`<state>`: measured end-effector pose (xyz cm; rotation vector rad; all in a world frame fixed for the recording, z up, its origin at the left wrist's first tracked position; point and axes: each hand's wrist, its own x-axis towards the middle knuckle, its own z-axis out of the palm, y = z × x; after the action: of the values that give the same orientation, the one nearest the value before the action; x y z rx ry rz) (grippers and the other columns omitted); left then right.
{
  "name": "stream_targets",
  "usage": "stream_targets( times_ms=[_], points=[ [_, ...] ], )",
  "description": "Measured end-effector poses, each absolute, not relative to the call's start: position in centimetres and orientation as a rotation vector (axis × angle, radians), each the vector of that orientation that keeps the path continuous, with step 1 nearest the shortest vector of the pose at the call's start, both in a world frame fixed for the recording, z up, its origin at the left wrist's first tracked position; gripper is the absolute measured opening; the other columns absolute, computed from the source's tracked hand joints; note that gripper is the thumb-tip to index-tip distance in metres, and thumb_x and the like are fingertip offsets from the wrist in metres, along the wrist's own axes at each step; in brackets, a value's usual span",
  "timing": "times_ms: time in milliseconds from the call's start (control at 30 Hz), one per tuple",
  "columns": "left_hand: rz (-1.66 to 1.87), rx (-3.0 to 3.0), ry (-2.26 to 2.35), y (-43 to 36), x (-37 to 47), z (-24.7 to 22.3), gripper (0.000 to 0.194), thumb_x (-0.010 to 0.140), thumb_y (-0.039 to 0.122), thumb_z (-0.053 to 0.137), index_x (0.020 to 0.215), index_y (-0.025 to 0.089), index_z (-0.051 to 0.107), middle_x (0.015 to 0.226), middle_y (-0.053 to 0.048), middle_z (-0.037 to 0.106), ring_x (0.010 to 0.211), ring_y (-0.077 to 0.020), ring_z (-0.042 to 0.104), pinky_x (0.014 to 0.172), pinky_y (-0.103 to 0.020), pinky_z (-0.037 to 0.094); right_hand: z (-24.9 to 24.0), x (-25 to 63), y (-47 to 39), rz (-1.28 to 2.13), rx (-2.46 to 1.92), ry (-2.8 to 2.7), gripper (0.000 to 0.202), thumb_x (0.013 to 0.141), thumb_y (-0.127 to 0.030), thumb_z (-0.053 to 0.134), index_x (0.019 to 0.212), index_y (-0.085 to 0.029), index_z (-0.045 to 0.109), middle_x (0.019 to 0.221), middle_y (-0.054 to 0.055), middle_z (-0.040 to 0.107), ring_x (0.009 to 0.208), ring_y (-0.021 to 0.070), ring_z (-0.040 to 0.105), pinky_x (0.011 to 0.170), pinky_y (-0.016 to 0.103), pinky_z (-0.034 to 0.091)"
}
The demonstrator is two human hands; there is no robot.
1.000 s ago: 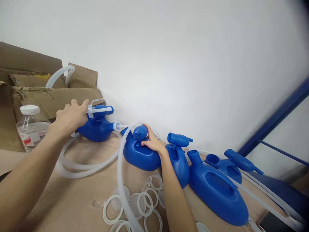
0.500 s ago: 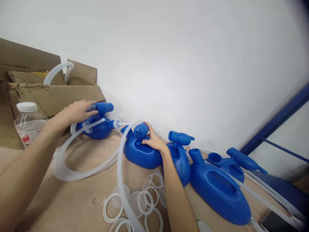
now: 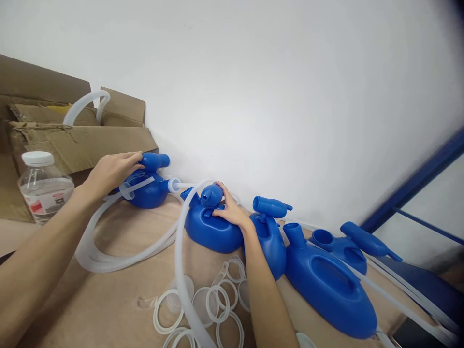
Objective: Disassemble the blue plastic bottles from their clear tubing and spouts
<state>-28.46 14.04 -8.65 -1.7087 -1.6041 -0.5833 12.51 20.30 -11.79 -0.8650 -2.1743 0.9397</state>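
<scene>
Cap (image 3: 174, 185) sits on left bottle (image 3: 147, 195), large bottle (image 3: 319, 300) is open, rings (image 3: 155, 314) lie loose on counter (image 3: 108, 304), left fingers (image 3: 132, 157) pinch left nozzle (image 3: 155, 161), right fingers (image 3: 225, 195) clamp middle nozzle (image 3: 213, 194).

"What's at the far left?"

"A brown cardboard box (image 3: 85, 142) with open flaps, and a clear plastic bottle (image 3: 47, 195) in front — upright, white-capped, its pale label marked with red."

"Behind?"

"A smooth white wall (image 3: 253, 96)."

"And off to the right?"

"A straight blue bar (image 3: 416, 180) slants upward. Near the bottom corner there's a dark, flat object (image 3: 413, 334) — too cut off to identify."
</scene>
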Motion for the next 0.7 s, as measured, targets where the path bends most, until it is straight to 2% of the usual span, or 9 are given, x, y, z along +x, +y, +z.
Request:
stream_targets(
  times_ms=[133,200,367,467,567,700],
  points=[
    [-0.621,-1.66,-1.654,14.2,-28.2,-9.0,0.052,0.108,0.053,0.022,0.112,0.018,0.06,0.12,-0.009,0.071,0.091,-0.0306,0.07,0.065,-0.035,0.039,-11.7,12.4,20.2,0.948,-0.877,-2.166,0.113,0.067,-0.023,0.075,0.165,-0.033,0.019,0.153,0.012,0.034,0.104,0.0192,0.058,0.099,0.038,0.05],
    [-0.621,-1.606,-1.798,14.0,-27.8,-8.6,0.05,0.107,0.052,0.025,0.117,0.017,0.058,0.114,-0.01,0.072,0.09,-0.0322,0.07,0.065,-0.035,0.039,-11.6,12.4,20.1,0.946,-0.887,-2.165,0.112,0.067,-0.023,0.075,0.165,-0.033,0.019,0.152,0.012,0.036,0.102,0.0186,0.058,0.097,0.037,0.051],
    [-0.823,-1.613,-1.961,13.7,-27.8,-7.7,0.047,0.098,0.054,0.04,0.118,0.015,0.056,0.108,-0.012,0.072,0.099,-0.0348,0.069,0.081,-0.037,0.046,-11.6,12.5,20.0,0.926,-0.886,-2.166,0.112,0.067,-0.022,0.075,0.165,-0.033,0.02,0.151,0.012,0.036,0.102,0.0179,0.057,0.1,0.038,0.049],
    [-0.981,-1.653,-1.844,13.6,-27.9,-7.8,0.053,0.095,0.06,0.038,0.114,0.014,0.059,0.112,-0.013,0.07,0.103,-0.0321,0.067,0.084,-0.036,0.047,-11.7,12.6,20.1,0.924,-0.882,-2.165,0.112,0.067,-0.022,0.075,0.164,-0.034,0.021,0.15,0.011,0.037,0.103,0.0185,0.057,0.101,0.038,0.048],
    [-1.028,-1.628,-1.719,13.4,-27.7,-8.2,0.058,0.099,0.062,0.033,0.106,0.013,0.064,0.115,-0.013,0.066,0.101,-0.0274,0.064,0.082,-0.034,0.045,-11.7,12.5,20.1,0.919,-0.886,-2.172,0.112,0.068,-0.022,0.075,0.165,-0.034,0.02,0.15,0.012,0.036,0.102,0.0181,0.056,0.099,0.037,0.049],
    [-1.03,-1.581,-1.691,13.2,-27.3,-8.2,0.059,0.101,0.061,0.034,0.099,0.012,0.066,0.104,-0.011,0.064,0.092,-0.0248,0.062,0.077,-0.034,0.043,-11.5,12.5,20.0,0.912,-0.902,-2.179,0.112,0.068,-0.022,0.074,0.165,-0.033,0.019,0.15,0.012,0.036,0.097,0.017,0.056,0.097,0.037,0.049]
  ],
)
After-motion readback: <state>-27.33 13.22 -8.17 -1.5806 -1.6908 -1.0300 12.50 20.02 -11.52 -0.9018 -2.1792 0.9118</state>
